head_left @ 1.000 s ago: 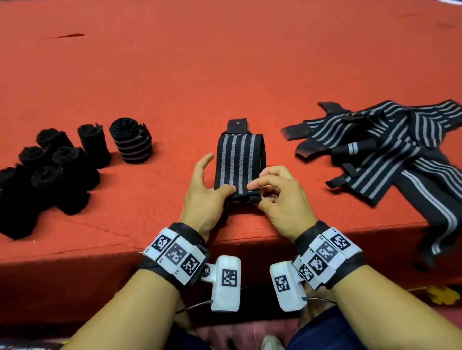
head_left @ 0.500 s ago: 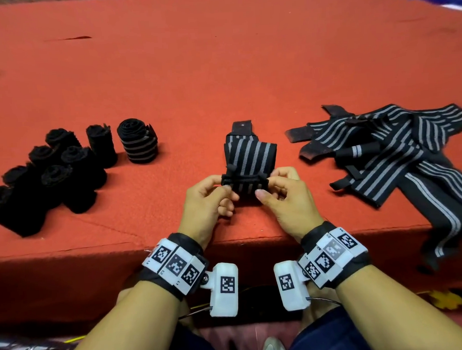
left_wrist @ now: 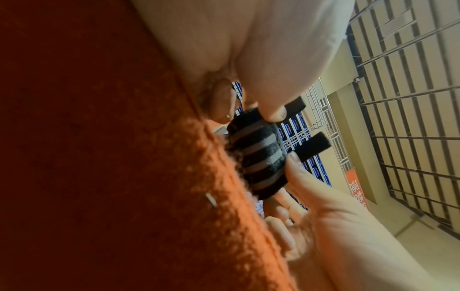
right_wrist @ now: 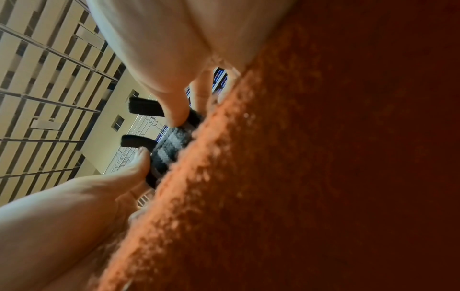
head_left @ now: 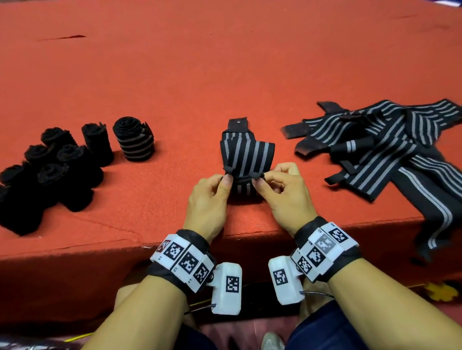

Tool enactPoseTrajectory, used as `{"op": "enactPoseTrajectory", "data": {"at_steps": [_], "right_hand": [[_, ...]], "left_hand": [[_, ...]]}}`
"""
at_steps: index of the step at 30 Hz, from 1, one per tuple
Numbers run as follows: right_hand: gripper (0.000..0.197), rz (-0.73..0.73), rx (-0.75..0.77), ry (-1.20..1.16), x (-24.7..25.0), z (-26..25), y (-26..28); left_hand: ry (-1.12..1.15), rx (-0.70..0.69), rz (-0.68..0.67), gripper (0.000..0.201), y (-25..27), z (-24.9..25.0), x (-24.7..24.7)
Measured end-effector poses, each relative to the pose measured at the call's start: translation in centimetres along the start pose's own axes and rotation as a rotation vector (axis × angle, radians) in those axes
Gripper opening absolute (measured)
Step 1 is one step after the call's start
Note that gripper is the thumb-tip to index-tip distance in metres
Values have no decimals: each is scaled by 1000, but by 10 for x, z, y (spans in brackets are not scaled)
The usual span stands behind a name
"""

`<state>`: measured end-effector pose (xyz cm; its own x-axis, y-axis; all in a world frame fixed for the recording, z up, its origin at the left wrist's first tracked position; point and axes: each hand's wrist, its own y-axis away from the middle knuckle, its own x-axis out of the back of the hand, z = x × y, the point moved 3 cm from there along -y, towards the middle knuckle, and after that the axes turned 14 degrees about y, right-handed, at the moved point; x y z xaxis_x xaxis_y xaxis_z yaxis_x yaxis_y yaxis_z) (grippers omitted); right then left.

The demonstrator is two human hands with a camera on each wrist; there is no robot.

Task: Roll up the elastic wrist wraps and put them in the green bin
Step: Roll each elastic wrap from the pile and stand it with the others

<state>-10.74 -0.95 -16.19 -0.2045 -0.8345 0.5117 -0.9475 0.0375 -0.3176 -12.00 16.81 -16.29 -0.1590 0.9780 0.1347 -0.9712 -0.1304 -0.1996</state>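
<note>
Right at the near edge of the table, the left hand (head_left: 208,200) pinched one end of the striped wrist wrap (head_left: 246,154) between thumb and curled fingers, and the right hand (head_left: 284,190) pinched the other end the same way, thumb tips almost meeting over the roll that had been started there. From the left wrist view, the rolled end (left_wrist: 256,155) sat tight between both thumbs, its black loop tab (left_wrist: 313,145) sticking out. Beyond the hands, the rest of that wrap lay flat on the red cloth (head_left: 219,68), black tab at its far end. Off to the left stood a striped rolled wrap (head_left: 134,138) beside a cluster of black rolls (head_left: 50,168). Well to the right, a pile of unrolled wraps (head_left: 400,150) sprawled, some hanging over the table's edge.
</note>
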Motion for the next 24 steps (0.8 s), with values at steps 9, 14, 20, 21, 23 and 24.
{"op": "enactPoseTrajectory", "data": {"at_steps": [9, 14, 20, 21, 23, 24], "right_hand": [[9, -40, 24, -215, 1, -3, 4], [26, -49, -33, -294, 2, -4, 6], [24, -78, 97, -197, 0, -8, 8], [22, -94, 114, -197, 1, -9, 7], [19, -118, 155, -187, 2, -10, 7], [20, -133, 167, -175, 2, -11, 7]], "left_hand": [[131, -19, -14, 41, -2, -6, 1], [236, -26, -46, 10, 2, 3, -1], [423, 18, -39, 26, 9, 4, 5], [414, 19, -27, 22, 9, 5, 5], [403, 15, 3, 17, 9, 6, 4], [411, 20, 18, 17, 9, 5, 4]]}}
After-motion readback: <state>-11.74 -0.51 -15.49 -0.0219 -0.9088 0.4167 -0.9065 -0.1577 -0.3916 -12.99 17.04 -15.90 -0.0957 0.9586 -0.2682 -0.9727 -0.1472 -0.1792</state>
